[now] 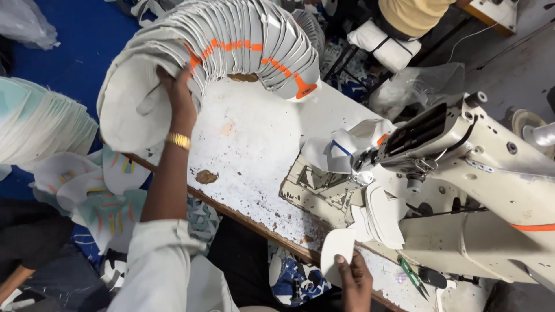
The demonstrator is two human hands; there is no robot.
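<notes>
- A long curved stack of white cut fabric pieces, each marked with an orange stripe, arches over the far left of the worktable; its near end hangs past the table's left edge, its far end rests on the tabletop.
- The left hand presses against that near end, fingers spread over the outermost piece and curled round its rim, a gold bracelet on the wrist.
- The stack looks light piece by piece but floppy as a whole: thin, soft layers that would likely slide and fan apart. Holding it flat at both ends, squeezing inward, seems the safest grip.
- The right hand, near the table's front edge, pinches a single white piece between thumb and fingers, closed narrowly on its lower edge.
- Just right of that piece lies a small pile of similar white pieces at the base of the cream sewing machine.
- Under the machine's needle sits a white piece with blue trim.
- Green-handled snips lie near the front right.
- Another pale stack sits at the far left, with loose printed pieces below it.
- Beyond the table, a person in a yellow top is partly visible.
</notes>
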